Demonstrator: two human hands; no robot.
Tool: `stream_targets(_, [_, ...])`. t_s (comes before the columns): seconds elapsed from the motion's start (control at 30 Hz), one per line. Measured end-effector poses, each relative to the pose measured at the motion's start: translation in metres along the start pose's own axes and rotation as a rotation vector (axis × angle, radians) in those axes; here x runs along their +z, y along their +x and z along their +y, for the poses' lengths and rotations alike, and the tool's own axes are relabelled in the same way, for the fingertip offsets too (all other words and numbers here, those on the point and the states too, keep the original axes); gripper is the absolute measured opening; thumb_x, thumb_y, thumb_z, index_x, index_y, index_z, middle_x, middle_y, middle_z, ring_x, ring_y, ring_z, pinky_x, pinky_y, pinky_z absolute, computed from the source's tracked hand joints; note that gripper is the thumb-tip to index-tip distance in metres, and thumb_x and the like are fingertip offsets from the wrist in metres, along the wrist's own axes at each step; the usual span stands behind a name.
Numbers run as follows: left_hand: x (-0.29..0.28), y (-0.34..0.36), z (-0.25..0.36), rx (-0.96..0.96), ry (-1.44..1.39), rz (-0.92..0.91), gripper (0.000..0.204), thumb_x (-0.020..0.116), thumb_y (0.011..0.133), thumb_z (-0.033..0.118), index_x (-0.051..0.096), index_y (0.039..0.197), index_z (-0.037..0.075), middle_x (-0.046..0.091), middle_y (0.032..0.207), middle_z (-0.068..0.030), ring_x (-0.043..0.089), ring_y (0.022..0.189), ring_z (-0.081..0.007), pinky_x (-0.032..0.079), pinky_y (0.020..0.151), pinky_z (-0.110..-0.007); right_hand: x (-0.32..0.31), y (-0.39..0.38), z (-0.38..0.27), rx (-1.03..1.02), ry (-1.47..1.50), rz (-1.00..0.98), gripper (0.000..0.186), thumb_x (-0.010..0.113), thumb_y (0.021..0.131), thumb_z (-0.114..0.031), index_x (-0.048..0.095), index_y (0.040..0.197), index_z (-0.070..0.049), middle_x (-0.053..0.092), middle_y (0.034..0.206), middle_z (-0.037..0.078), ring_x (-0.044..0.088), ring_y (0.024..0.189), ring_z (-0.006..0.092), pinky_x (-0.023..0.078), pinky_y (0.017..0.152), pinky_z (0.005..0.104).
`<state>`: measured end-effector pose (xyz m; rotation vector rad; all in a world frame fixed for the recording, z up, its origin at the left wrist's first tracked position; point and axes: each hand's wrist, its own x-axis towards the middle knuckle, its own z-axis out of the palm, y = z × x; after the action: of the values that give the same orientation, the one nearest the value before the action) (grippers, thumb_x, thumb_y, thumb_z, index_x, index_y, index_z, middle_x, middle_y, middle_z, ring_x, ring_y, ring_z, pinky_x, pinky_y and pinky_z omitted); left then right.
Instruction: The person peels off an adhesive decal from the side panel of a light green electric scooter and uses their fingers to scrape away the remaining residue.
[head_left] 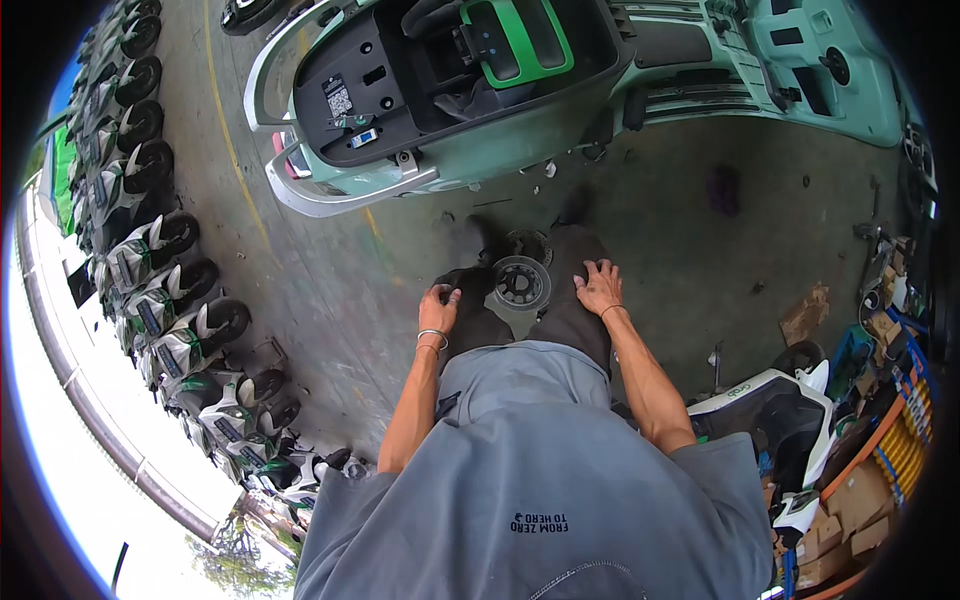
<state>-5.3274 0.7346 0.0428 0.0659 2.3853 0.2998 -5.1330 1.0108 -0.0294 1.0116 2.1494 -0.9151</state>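
Observation:
My left hand (439, 308) rests at my left thigh, its fingers curled against the dark trouser leg (480, 325). On the other thigh lies my right hand (600, 289), fingers spread over the cloth. Between my legs, on the floor, is a round metal part with a dark hub and a ring of holes (521, 284). A second, darker round part (529, 244) is partly hidden just beyond it. Neither hand touches these parts. Ahead stands a mint-green scooter body (470, 155) with its seat area exposed and a green frame piece (520, 45) on top.
Rows of parked scooters (150, 270) line the left side. At the right are a white scooter panel (765, 385), cardboard boxes (860, 495) and a blue-orange rack (915, 370). A flattened cardboard piece (805, 313) and a dark stain (722, 188) mark the floor (680, 240).

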Motion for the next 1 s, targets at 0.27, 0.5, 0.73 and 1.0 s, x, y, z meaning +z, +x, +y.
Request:
stream_targets(0.27, [0.074,0.118,-0.082,-0.124,0.317,0.206,0.070,0.067,0.083,0.047,0.044,0.137,0.008,0.043,0.138,-0.0209,0.041,0.127,-0.0388,0.037,0.105,-0.046,0.033,0.131,0.013,0.120,-0.086,0.434,0.048,0.061,0.087,-0.034,0.048,0.123,-0.005,0.043,0.127,0.022,0.043,0.113,0.0399,0.040,0.090,0.0538])
stream_targets(0.5, [0.144,0.249,-0.121,0.005,0.192,0.487,0.081,0.066,0.081,0.055,0.041,0.141,0.007,0.031,0.147,-0.0266,0.031,0.136,-0.0422,0.030,0.111,-0.047,0.077,0.214,0.022,0.224,-0.401,0.777,0.044,0.054,0.090,-0.036,0.050,0.126,-0.010,0.043,0.132,0.016,0.043,0.116,0.0388,0.040,0.085,0.0509])
stream_targets(0.73, [0.179,0.265,-0.139,0.155,0.089,0.646,0.075,0.067,0.082,0.051,0.044,0.139,0.009,0.030,0.148,-0.0243,0.031,0.136,-0.0418,0.032,0.110,-0.047,0.112,0.227,0.010,0.144,-0.336,1.013,0.041,0.056,0.089,-0.035,0.054,0.124,-0.012,0.046,0.130,0.013,0.043,0.117,0.0359,0.036,0.091,0.0506])
stream_targets(1.0, [0.168,0.249,-0.168,0.302,-0.154,0.727,0.053,0.067,0.085,0.040,0.056,0.126,0.007,0.037,0.144,-0.0236,0.039,0.131,-0.0404,0.035,0.107,-0.045,0.123,0.197,-0.022,-0.382,0.016,1.249,0.030,0.065,0.086,-0.020,0.061,0.113,-0.008,0.057,0.112,0.012,0.049,0.109,0.0333,0.039,0.092,0.0491])
